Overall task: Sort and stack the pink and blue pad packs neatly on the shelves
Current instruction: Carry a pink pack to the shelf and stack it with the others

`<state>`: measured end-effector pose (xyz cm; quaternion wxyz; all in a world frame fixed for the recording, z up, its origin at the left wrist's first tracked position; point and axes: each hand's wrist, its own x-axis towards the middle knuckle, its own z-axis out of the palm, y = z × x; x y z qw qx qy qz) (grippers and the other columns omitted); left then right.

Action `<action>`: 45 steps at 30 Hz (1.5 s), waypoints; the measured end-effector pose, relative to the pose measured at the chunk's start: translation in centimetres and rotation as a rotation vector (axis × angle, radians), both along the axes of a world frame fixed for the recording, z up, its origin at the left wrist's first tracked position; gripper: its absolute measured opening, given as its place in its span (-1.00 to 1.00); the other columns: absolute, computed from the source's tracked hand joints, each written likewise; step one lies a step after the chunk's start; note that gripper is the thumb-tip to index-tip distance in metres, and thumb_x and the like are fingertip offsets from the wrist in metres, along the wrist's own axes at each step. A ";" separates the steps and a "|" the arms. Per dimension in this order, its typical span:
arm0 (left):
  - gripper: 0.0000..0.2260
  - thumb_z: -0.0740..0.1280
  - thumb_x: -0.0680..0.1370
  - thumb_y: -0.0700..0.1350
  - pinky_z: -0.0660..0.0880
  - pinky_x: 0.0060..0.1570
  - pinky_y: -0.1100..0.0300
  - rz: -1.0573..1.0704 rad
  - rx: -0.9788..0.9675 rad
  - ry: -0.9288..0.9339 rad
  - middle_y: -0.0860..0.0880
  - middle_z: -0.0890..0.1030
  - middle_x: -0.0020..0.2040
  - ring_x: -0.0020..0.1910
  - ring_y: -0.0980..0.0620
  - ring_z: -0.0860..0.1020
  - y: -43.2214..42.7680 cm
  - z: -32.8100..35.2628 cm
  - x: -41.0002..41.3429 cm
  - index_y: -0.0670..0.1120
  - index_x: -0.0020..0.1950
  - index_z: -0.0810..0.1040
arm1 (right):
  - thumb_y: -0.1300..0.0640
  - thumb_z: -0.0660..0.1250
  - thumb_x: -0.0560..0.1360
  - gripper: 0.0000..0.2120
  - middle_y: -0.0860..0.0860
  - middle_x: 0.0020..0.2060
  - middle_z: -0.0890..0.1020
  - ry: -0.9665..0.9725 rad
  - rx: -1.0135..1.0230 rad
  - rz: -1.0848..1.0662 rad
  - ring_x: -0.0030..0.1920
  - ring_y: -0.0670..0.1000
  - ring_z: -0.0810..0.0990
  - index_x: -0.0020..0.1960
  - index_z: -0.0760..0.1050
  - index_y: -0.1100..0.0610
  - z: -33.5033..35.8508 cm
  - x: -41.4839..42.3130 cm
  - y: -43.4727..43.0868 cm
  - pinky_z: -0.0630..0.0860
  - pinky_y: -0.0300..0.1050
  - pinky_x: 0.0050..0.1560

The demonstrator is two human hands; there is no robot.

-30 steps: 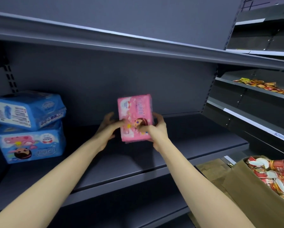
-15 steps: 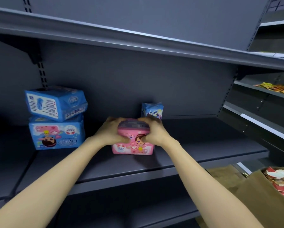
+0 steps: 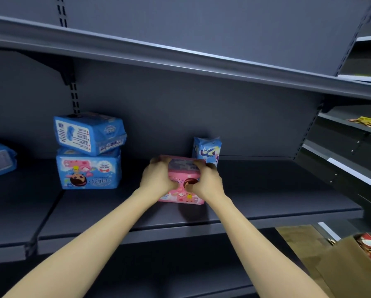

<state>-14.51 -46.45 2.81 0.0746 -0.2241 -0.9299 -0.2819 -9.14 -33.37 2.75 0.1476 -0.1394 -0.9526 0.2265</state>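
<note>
Between your curled fingers, the pink pad pack rested on the shelf, long axis left to right; your left hand and right hand gripped opposite ends, equally near.

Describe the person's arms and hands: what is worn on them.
The left forearm and right forearm show no sleeve down to the picture's edge. The left hand and right hand wear no gloves; no watch or bracelet shows at either wrist. Some fingers are hidden, so rings cannot be ruled out.
</note>
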 end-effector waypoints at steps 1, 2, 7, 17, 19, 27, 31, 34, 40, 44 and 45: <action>-0.37 0.50 0.31 -0.06 0.41 0.05 0.16 0.000 0.019 0.009 -0.12 0.49 0.24 0.22 -0.11 0.44 -0.2 0.0 0.4 -0.04 0.35 0.40 | 0.12 0.42 0.37 -0.38 0.15 0.22 0.42 0.010 -0.003 -0.004 0.11 0.21 0.52 0.39 0.32 0.05 0.0 0.2 -0.3 0.44 -0.09 0.10; -0.38 0.50 0.31 -0.07 0.40 0.04 0.16 0.006 0.036 0.017 -0.12 0.51 0.22 0.22 -0.11 0.44 -0.5 0.0 0.8 -0.04 0.35 0.42 | 0.13 0.43 0.36 -0.38 0.15 0.22 0.42 0.016 -0.001 -0.005 0.11 0.21 0.52 0.39 0.34 0.05 0.0 0.3 -0.6 0.43 -0.10 0.11; -0.40 0.50 0.31 -0.10 0.38 0.03 0.19 0.087 0.118 0.027 -0.14 0.48 0.21 0.16 -0.14 0.48 -2.8 -0.1 3.4 -0.03 0.33 0.44 | 0.13 0.47 0.33 -0.38 0.15 0.22 0.39 0.043 0.038 0.035 0.10 0.21 0.52 0.36 0.38 0.03 0.6 1.5 -2.5 0.42 -0.10 0.11; -0.35 0.49 0.37 -0.04 0.31 0.23 0.12 0.346 0.122 -0.001 -0.12 0.35 0.37 0.30 -0.11 0.39 -11.5 0.4 11.6 -0.04 0.41 0.35 | 0.13 0.47 0.37 -0.37 0.10 0.28 0.34 0.072 -0.040 0.318 0.15 0.15 0.49 0.40 0.34 0.04 1.0 6.7 -10.4 0.41 -0.11 0.11; -0.35 0.49 0.37 -0.04 0.33 0.22 0.11 0.408 0.104 -0.003 -0.10 0.35 0.36 0.29 -0.09 0.40 -13.5 0.5 13.7 -0.04 0.41 0.35 | 0.13 0.48 0.36 -0.35 0.09 0.28 0.34 0.065 -0.050 0.379 0.15 0.14 0.49 0.40 0.34 0.05 0.9 8.1 -12.4 0.43 -0.09 0.12; -0.36 0.49 0.36 -0.01 0.35 0.20 0.14 0.624 0.068 -0.043 -0.08 0.37 0.33 0.27 -0.06 0.42 -20.9 -0.1 21.2 -0.05 0.40 0.36 | 0.12 0.45 0.36 -0.37 0.09 0.26 0.34 0.007 -0.093 0.596 0.19 0.14 0.46 0.39 0.34 0.02 -0.1 12.5 -20.0 0.38 -0.10 0.17; -0.37 0.50 0.34 -0.02 0.37 0.14 0.15 0.756 0.065 -0.038 -0.09 0.40 0.31 0.26 -0.05 0.42 -24.8 -0.3 23.0 -0.04 0.37 0.40 | 0.14 0.44 0.37 -0.38 0.10 0.26 0.33 -0.015 -0.116 0.719 0.19 0.14 0.45 0.39 0.34 0.04 -0.3 12.9 -24.4 0.37 -0.10 0.17; -0.38 0.52 0.32 -0.03 0.38 0.10 0.13 0.858 0.070 -0.053 -0.10 0.43 0.25 0.26 -0.06 0.40 -27.8 -0.2 23.7 -0.05 0.34 0.43 | 0.14 0.44 0.37 -0.37 0.10 0.26 0.32 -0.031 -0.134 0.820 0.20 0.14 0.45 0.40 0.34 0.05 -0.4 12.4 -27.9 0.39 -0.09 0.19; -0.36 0.54 0.26 0.02 0.37 0.11 0.13 1.055 0.039 -0.047 -0.12 0.49 0.18 0.22 -0.13 0.42 -33.1 0.5 24.0 -0.06 0.30 0.48 | 0.13 0.44 0.36 -0.37 0.09 0.24 0.33 -0.055 -0.142 1.012 0.19 0.13 0.46 0.39 0.34 0.04 0.1 10.3 -34.6 0.37 -0.13 0.18; -0.32 0.54 0.28 0.01 0.37 0.16 0.10 1.197 0.050 -0.053 -0.14 0.46 0.23 0.25 -0.13 0.40 -35.7 0.7 24.4 -0.06 0.36 0.43 | 0.15 0.44 0.36 -0.37 0.08 0.22 0.34 -0.066 -0.142 1.153 0.18 0.12 0.46 0.38 0.34 0.04 0.3 9.0 -38.5 0.37 -0.15 0.16; -0.32 0.54 0.28 0.01 0.36 0.17 0.10 1.232 0.047 -0.056 -0.14 0.46 0.23 0.25 -0.12 0.40 -36.3 0.6 24.5 -0.06 0.36 0.42 | 0.15 0.44 0.36 -0.38 0.08 0.22 0.34 -0.073 -0.139 1.188 0.18 0.12 0.46 0.38 0.34 0.03 0.3 8.8 -39.4 0.37 -0.15 0.17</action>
